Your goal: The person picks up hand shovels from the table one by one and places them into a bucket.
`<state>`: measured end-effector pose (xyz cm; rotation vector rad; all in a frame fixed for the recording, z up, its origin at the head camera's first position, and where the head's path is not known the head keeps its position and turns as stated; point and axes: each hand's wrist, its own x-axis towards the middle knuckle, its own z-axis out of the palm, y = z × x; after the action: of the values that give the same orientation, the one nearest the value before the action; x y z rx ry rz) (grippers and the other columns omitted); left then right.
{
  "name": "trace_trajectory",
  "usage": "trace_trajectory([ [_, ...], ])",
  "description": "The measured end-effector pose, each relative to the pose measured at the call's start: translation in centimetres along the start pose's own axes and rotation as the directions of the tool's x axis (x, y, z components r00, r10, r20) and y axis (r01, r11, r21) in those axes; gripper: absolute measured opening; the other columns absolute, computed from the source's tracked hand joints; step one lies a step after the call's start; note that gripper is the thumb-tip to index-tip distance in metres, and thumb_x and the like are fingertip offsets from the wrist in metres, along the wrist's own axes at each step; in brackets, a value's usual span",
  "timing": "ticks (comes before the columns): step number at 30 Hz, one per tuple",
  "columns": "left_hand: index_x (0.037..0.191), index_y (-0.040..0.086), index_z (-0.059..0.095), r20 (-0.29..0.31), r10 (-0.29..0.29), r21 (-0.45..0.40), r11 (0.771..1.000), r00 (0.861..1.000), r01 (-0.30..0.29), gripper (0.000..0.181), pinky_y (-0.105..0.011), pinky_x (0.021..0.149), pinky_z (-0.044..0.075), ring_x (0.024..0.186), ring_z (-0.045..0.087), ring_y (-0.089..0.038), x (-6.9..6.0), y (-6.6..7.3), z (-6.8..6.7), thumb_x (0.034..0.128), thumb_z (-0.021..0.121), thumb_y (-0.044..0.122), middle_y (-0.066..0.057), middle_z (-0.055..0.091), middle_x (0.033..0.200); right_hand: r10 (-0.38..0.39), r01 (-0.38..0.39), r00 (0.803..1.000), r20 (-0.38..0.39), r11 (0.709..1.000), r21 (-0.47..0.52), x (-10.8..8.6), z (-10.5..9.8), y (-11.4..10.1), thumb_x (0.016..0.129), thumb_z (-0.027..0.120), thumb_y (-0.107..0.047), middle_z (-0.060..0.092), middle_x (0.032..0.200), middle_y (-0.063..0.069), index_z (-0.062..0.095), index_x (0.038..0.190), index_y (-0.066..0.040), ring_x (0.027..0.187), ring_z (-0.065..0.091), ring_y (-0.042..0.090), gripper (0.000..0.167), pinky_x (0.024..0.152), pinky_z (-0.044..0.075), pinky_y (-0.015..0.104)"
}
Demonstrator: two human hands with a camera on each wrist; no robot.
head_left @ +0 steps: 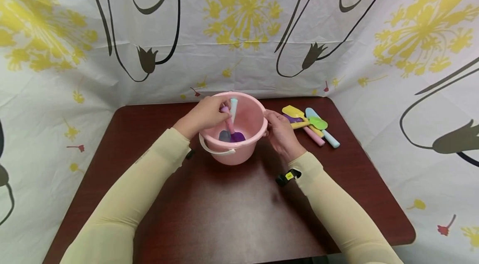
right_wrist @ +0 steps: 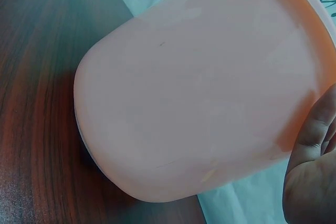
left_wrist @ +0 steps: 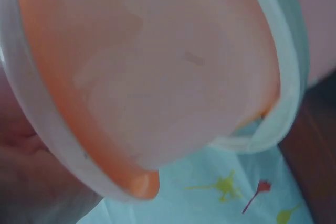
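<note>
A pink bucket (head_left: 239, 154) stands on the dark table, its white handle hanging at the front. Reaching over its left rim, my left hand (head_left: 206, 115) pinches the pink handle of a purple-bladed shovel (head_left: 238, 136) inside it. A light blue handle (head_left: 233, 108) and a grey-blue blade (head_left: 224, 136) also show in there. My right hand (head_left: 280, 133) grips the bucket's right rim. The left wrist view is filled by the bucket wall (left_wrist: 173, 66), with part of my left hand (left_wrist: 31, 177) at the left edge. In the right wrist view my right hand (right_wrist: 315, 166) lies against the bucket (right_wrist: 194, 93).
Right of the bucket lies a loose pile of toy tools: a yellow shovel (head_left: 293, 111), a green one (head_left: 318, 122), a light blue one (head_left: 331, 139), a purple one and a pink handle (head_left: 314, 136). A patterned cloth (head_left: 239, 68) hangs behind the table (head_left: 217, 214).
</note>
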<state>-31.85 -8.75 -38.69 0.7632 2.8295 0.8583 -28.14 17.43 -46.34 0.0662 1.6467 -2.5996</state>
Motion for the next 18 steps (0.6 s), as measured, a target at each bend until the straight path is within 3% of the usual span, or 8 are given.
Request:
trace_trajectory([
  [2, 0.109, 0.014, 0.065, -0.004, -0.020, 0.049, 0.999, 1.000, 0.020, 0.010, -0.037, 0.079, 0.050, 0.089, 0.063, -0.026, -0.03, 0.00, -0.11, 0.1053, 0.071, 0.020, -0.003, 0.068, 0.092, 0.000, 0.000, 1.000, -0.002, 1.000, 0.000, -0.04, -0.02, 0.01, 0.114, 0.060, -0.015, 0.065, 0.083, 0.002, 0.068, 0.129, 0.001, 0.063, 0.056, 0.011, 0.023, 0.056, 0.048, 0.021],
  [6, 0.109, 0.011, 0.067, -0.008, -0.049, 0.158, 0.986, 0.999, 0.050, 0.011, -0.042, 0.084, 0.052, 0.093, 0.064, -0.029, -0.10, -0.05, -0.19, 0.1048, 0.072, 0.020, -0.007, 0.069, 0.095, 0.003, -0.003, 1.000, -0.002, 1.000, 0.002, -0.09, -0.05, 0.03, 0.114, 0.061, -0.015, 0.067, 0.086, 0.003, 0.070, 0.128, 0.000, 0.064, 0.056, 0.012, 0.023, 0.056, 0.049, 0.022],
  [10, 0.111, 0.006, 0.073, -0.030, -0.034, 0.267, 0.963, 0.999, 0.041, 0.014, -0.047, 0.097, 0.053, 0.103, 0.064, -0.033, -0.18, -0.21, -0.02, 0.1043, 0.074, 0.018, -0.012, 0.068, 0.108, 0.007, -0.007, 1.000, -0.002, 1.000, -0.005, -0.04, -0.11, 0.07, 0.114, 0.061, -0.015, 0.067, 0.085, 0.002, 0.071, 0.127, -0.002, 0.063, 0.056, 0.012, 0.021, 0.055, 0.049, 0.022],
  [18, 0.111, 0.005, 0.073, -0.059, -0.008, 0.329, 0.944, 0.998, 0.027, 0.012, -0.046, 0.096, 0.056, 0.100, 0.067, -0.032, -0.42, -0.32, 0.32, 0.1050, 0.077, 0.015, -0.012, 0.071, 0.108, 0.015, -0.015, 1.000, -0.006, 1.000, -0.019, 0.03, -0.26, 0.10, 0.113, 0.061, -0.016, 0.067, 0.085, 0.002, 0.072, 0.127, -0.003, 0.064, 0.057, 0.012, 0.022, 0.056, 0.049, 0.022],
])
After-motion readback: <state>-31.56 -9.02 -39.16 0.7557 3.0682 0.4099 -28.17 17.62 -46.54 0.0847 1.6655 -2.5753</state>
